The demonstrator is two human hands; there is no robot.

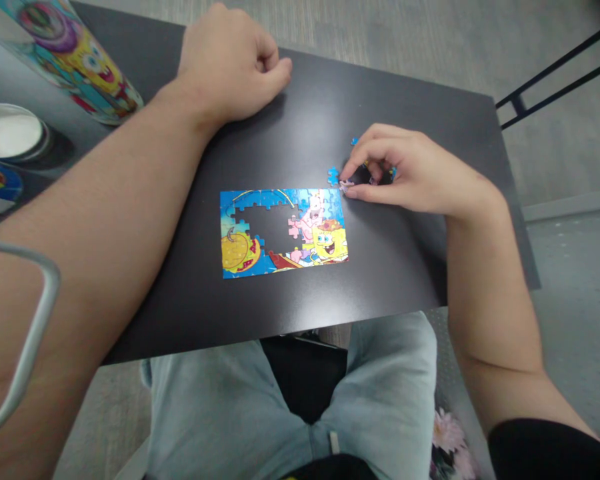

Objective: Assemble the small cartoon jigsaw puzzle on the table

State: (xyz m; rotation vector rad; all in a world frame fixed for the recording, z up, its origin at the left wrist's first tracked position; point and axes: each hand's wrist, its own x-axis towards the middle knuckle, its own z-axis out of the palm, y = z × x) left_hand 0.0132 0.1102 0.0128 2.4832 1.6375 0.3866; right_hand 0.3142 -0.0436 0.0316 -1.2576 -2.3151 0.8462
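Note:
A jigsaw puzzle (285, 265) lies on the dark table, with its border joined and a gap in its middle. It shows a yellow square cartoon character, a pink one and a burger. My right hand (397, 167) is just beyond its upper right corner, with thumb and index finger closed on a small pinkish puzzle piece (347, 185). Touching or very near those fingertips is a loose blue puzzle piece (333, 176). More pieces show partly under the hand. My left hand (233, 63) rests curled into a loose fist near the table's far edge, its fingertips hidden.
At the left stand a tall box with cartoon print (93, 63) and a round container with a white top (13, 135). Another blue piece (355, 141) lies beyond my right hand. The dark table (280, 313) ends just before my lap. A pale curved bar (35, 333) crosses the lower left.

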